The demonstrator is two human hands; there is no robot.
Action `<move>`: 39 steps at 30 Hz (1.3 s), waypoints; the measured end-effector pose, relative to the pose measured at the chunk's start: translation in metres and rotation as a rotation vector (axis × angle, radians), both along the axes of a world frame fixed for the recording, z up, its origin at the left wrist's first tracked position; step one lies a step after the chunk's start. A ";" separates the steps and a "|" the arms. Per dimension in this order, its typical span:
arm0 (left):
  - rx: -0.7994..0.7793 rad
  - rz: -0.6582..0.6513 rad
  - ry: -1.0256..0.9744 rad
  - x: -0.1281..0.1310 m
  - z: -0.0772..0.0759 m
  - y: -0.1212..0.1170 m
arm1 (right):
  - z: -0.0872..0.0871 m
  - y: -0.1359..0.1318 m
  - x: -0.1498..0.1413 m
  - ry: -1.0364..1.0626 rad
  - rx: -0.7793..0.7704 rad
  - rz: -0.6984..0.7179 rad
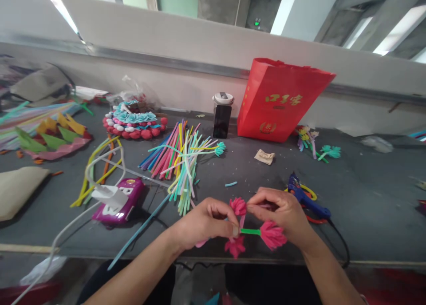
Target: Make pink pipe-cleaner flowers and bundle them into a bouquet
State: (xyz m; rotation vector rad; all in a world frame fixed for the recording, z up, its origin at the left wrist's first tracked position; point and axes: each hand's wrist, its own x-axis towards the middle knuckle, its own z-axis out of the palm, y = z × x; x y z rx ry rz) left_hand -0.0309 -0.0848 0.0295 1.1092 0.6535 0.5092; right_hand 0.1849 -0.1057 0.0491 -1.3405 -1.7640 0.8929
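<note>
Pinched a green stem (251,231) in the fingers of the left hand (207,225), with pink flowers (273,235) right of, above and below them. Held the right hand (284,209) fingertips against the upper flower (237,205), grip impossible to tell. Saw glue gun (310,199), sticks (167,158), bag (282,105) beyond.

Bare forearms (143,263), dark trousers (266,285)

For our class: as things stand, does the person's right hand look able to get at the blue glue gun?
Probably yes: the blue glue gun lies beside the right hand, nothing visible between them, though the fingertips at a pink flower would likely need freeing first.
</note>
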 end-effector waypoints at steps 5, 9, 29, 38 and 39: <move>0.164 0.023 0.126 0.007 -0.004 -0.002 | 0.004 0.001 0.006 -0.094 0.046 0.031; 0.304 -0.012 0.254 0.012 -0.007 -0.006 | 0.007 0.002 0.009 -0.152 0.070 0.101; -0.309 0.327 -0.329 0.005 -0.002 0.010 | -0.003 -0.012 -0.012 -0.293 0.492 0.103; -0.208 0.050 -0.254 -0.004 -0.004 0.010 | -0.010 0.006 -0.003 -0.140 0.222 0.088; -0.184 0.048 -0.228 -0.005 -0.005 0.011 | -0.010 0.006 -0.002 -0.143 0.197 0.099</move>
